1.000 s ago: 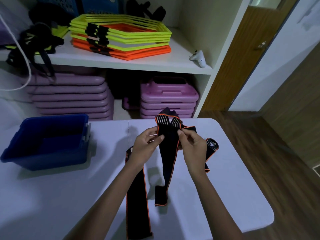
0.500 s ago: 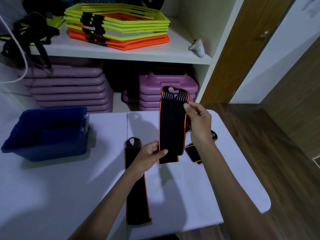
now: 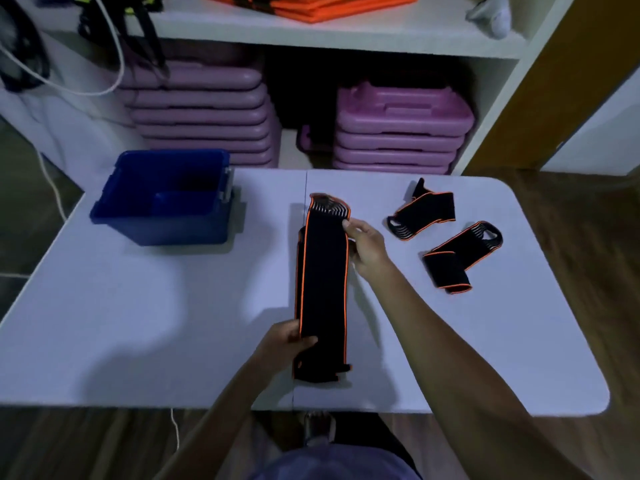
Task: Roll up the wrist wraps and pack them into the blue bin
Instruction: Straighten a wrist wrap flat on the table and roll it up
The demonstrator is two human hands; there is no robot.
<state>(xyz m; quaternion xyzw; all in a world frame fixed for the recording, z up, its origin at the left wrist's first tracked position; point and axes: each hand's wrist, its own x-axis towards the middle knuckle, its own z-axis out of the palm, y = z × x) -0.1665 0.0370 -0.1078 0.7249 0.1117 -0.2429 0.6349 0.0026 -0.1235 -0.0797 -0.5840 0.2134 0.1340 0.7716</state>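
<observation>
Black elastic with orange edging: a long wrap (image 3: pixel 323 282) lies stretched flat along the table (image 3: pixel 138 323), running from 12 o'clock to 6 o'clock just right of the table's centre seam, seemingly stacked on a second strip whose edge shows along its left side and at the near end. Step in hand, as judged: straightening and aligning before rolling; no roll has been started on this piece. Left hand (image 3: pixel 282 341) at the near end, 6 o'clock, grip closed on the wrap's left edge, thumb on top of the fabric, fingers beneath. Right hand (image 3: pixel 367 244) at the far end, 12 o'clock side, fingertips pinched on the right edge just below the loop end; palm turned inward, wrist lifted off the table. Both forearms reach in from the bottom, the right one long and diagonal. Two more wraps wait at 1–2 o'clock: a folded wrap (image 3: pixel 424 211) farther back and a bent wrap (image 3: pixel 457 258) nearer, well apart from the hands, neither rolled. The bin (image 3: pixel 114 202) sits at 10 o'clock on the far left of the table; no wrap visible inside, though its interior is dark. Next move likely calls for turning one end over tightly and rolling along the length, keeping the edges square so the roll does not cone, then carrying it left to the bin.
</observation>
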